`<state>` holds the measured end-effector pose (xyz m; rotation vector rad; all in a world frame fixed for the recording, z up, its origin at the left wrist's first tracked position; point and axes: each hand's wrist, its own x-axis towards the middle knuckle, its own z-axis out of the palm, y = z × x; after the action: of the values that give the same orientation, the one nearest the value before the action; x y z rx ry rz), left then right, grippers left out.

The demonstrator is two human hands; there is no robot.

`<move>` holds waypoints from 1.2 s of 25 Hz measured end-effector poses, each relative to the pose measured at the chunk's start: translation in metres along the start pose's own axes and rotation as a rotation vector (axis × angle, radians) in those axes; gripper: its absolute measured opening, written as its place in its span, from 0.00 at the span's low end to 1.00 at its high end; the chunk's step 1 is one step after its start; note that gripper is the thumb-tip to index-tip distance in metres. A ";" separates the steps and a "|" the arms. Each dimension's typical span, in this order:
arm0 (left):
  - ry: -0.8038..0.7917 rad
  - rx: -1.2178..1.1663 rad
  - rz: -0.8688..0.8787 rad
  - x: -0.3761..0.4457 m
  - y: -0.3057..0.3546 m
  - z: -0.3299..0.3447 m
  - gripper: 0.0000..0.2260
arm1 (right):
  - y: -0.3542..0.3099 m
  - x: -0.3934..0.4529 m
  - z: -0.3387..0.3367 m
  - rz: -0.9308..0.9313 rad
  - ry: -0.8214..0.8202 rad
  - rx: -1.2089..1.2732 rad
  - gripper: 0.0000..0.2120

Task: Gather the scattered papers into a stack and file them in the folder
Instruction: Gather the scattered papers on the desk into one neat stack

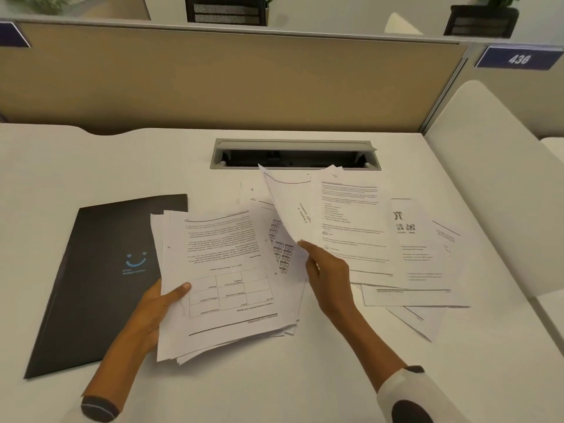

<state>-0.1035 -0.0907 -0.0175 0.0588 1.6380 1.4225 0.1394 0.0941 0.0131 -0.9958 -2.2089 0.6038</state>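
A black folder (100, 270) with a blue smile logo lies closed on the left of the white desk (91, 160). My left hand (158, 306) grips a rough stack of papers (222, 276) at its left edge, thumb on top; the stack overlaps the folder's right side. My right hand (326, 276) pinches the lower corner of a single sheet (290, 203), which curls up off the desk. Several more printed sheets (406, 254) lie spread and overlapping to the right of my right hand.
A grey cable tray (294, 154) with its lid open sits in the desk just behind the papers. A tan partition (232, 80) closes off the back. A white side panel (488, 178) borders the desk on the right.
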 end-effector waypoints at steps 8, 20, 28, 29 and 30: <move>-0.069 -0.117 -0.167 0.006 0.004 0.022 0.18 | 0.006 -0.043 0.006 -0.348 -0.403 -0.044 0.17; -0.045 0.006 -0.121 0.001 -0.004 0.042 0.18 | 0.076 0.031 -0.061 0.530 -0.056 -0.066 0.17; -0.041 -0.041 -0.087 -0.006 -0.011 0.062 0.14 | 0.100 0.045 -0.056 0.766 -0.170 -0.089 0.24; -0.037 -0.049 -0.090 -0.007 -0.012 0.066 0.13 | 0.094 0.041 -0.053 0.801 -0.140 0.031 0.20; -0.037 -0.056 -0.094 -0.008 -0.012 0.069 0.13 | 0.088 0.036 -0.049 0.817 -0.141 0.109 0.17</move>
<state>-0.0482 -0.0473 -0.0152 -0.0238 1.5504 1.3864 0.1983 0.1830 0.0054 -1.8451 -1.7885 1.1577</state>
